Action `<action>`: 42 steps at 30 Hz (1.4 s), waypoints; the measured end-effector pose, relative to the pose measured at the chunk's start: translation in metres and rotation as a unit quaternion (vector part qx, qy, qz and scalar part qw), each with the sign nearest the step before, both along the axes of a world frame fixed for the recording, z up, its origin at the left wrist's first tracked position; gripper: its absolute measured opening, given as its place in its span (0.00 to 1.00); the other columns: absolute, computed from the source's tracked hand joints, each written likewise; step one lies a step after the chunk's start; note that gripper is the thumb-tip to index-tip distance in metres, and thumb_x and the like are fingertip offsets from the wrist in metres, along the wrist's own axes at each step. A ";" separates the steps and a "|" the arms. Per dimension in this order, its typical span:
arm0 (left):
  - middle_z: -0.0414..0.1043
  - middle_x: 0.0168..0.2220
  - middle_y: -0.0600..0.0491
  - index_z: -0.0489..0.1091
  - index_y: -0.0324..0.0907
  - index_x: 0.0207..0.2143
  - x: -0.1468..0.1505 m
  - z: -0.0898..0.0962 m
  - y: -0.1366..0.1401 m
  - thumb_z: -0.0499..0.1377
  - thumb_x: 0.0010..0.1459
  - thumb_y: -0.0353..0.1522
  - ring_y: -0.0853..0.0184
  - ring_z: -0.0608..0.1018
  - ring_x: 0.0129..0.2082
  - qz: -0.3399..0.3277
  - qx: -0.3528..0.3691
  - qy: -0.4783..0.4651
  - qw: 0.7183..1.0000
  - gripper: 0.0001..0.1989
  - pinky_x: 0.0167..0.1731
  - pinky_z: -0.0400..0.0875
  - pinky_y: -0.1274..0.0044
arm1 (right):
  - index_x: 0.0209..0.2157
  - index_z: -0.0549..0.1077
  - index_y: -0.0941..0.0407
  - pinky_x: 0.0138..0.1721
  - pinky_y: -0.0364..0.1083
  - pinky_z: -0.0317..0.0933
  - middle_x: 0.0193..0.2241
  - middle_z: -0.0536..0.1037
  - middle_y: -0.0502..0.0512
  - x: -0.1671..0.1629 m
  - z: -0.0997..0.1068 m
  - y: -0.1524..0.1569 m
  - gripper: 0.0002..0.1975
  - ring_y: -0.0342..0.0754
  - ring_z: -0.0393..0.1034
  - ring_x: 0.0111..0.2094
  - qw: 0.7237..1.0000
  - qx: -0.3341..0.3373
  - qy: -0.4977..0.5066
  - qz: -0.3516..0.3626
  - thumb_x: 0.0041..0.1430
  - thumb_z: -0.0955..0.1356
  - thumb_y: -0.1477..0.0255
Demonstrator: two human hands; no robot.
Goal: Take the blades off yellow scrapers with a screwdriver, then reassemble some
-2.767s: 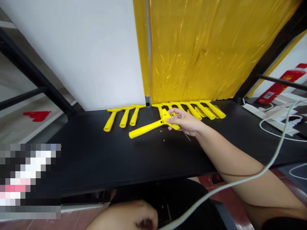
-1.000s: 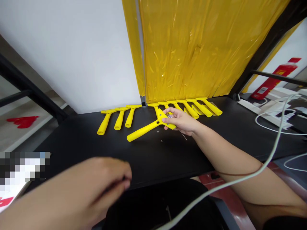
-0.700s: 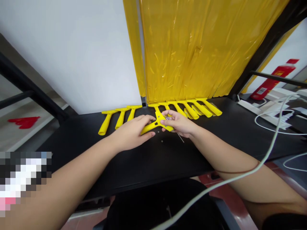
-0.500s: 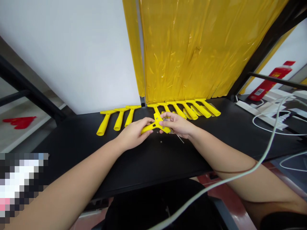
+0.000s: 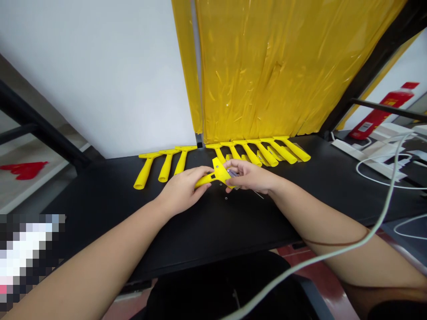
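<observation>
A yellow T-shaped plastic scraper (image 5: 219,171) is held over the black table, its wide head turned to the right. My left hand (image 5: 185,189) is closed around its handle. At the head, my right hand (image 5: 248,174) pinches the lower end between thumb and fingers. Something shiny and grey shows by those fingers, too small to name. Below the right palm a thin metal rod (image 5: 259,194) pokes out; whether the hand grips it is hidden. Two tiny metal rings (image 5: 226,198) appear on the tabletop beneath the scraper.
More yellow scrapers lie along the back of the black table (image 5: 196,231): three on the left (image 5: 166,166), several on the right (image 5: 278,151). Behind stand a white panel and a yellow-wrapped panel (image 5: 247,75). A white cable (image 5: 350,244) crosses over my right forearm. A red bottle (image 5: 383,111) stands far right.
My right fingers have shifted on the scraper's head, uncovering more of the shiny grey thing. The rod's end now lies a little farther right. My left hand keeps its hold.
</observation>
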State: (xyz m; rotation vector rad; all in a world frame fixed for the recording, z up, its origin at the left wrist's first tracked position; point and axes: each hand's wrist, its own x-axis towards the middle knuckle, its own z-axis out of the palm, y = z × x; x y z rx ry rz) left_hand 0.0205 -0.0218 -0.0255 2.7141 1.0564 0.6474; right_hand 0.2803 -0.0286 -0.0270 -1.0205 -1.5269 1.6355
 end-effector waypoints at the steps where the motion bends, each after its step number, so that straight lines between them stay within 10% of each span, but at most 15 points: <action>1: 0.77 0.58 0.49 0.68 0.48 0.59 0.000 0.000 -0.001 0.55 0.72 0.38 0.56 0.81 0.54 0.002 0.007 0.004 1.000 0.15 0.51 0.76 0.64 | 0.45 0.71 0.53 0.21 0.34 0.61 0.33 0.79 0.47 -0.001 -0.002 0.000 0.18 0.43 0.81 0.31 1.000 0.017 -0.005 0.000 0.54 0.75 0.78; 7: 0.77 0.58 0.51 0.69 0.49 0.59 0.000 -0.002 -0.003 0.55 0.71 0.37 0.56 0.82 0.52 0.004 0.007 0.020 1.000 0.16 0.49 0.77 0.65 | 0.42 0.71 0.55 0.26 0.38 0.67 0.28 0.80 0.47 -0.002 -0.007 0.003 0.16 0.42 0.77 0.27 0.998 0.044 -0.050 -0.011 0.54 0.77 0.75; 13: 0.78 0.57 0.52 0.68 0.49 0.59 0.001 -0.003 -0.005 0.57 0.71 0.38 0.58 0.82 0.52 0.000 -0.014 -0.004 1.000 0.16 0.51 0.77 0.66 | 0.36 0.76 0.58 0.14 0.35 0.43 0.17 0.71 0.45 0.006 0.002 0.005 0.07 0.36 0.58 0.16 0.998 -0.040 -0.033 -0.035 0.54 0.74 0.74; 20: 0.79 0.54 0.49 0.67 0.49 0.59 0.001 0.000 -0.005 0.57 0.71 0.38 0.57 0.82 0.51 0.014 -0.018 -0.022 0.999 0.16 0.50 0.77 0.65 | 0.42 0.76 0.57 0.15 0.34 0.47 0.27 0.83 0.54 0.010 0.007 0.006 0.15 0.38 0.68 0.20 0.999 -0.045 0.004 0.000 0.50 0.75 0.76; 28: 0.78 0.58 0.49 0.68 0.49 0.59 0.001 0.001 -0.007 0.56 0.72 0.37 0.56 0.82 0.54 0.015 0.012 -0.009 1.000 0.16 0.52 0.77 0.65 | 0.37 0.72 0.55 0.14 0.36 0.45 0.21 0.71 0.42 0.006 0.004 0.005 0.14 0.35 0.60 0.17 0.998 0.000 -0.009 -0.060 0.47 0.75 0.77; 37: 0.79 0.55 0.49 0.68 0.48 0.59 0.000 0.001 -0.005 0.56 0.71 0.39 0.55 0.82 0.52 0.037 0.002 -0.003 0.999 0.17 0.49 0.77 0.64 | 0.40 0.63 0.50 0.24 0.43 0.66 0.21 0.71 0.41 0.003 0.003 0.001 0.22 0.45 0.74 0.23 0.996 0.028 -0.009 -0.079 0.45 0.71 0.81; 42: 0.80 0.53 0.50 0.68 0.48 0.58 -0.002 0.002 -0.006 0.57 0.69 0.39 0.57 0.83 0.47 0.036 0.008 0.005 0.999 0.16 0.44 0.77 0.67 | 0.43 0.64 0.50 0.23 0.41 0.59 0.21 0.69 0.40 0.010 0.003 0.002 0.22 0.42 0.67 0.21 0.991 0.046 -0.103 -0.069 0.46 0.70 0.81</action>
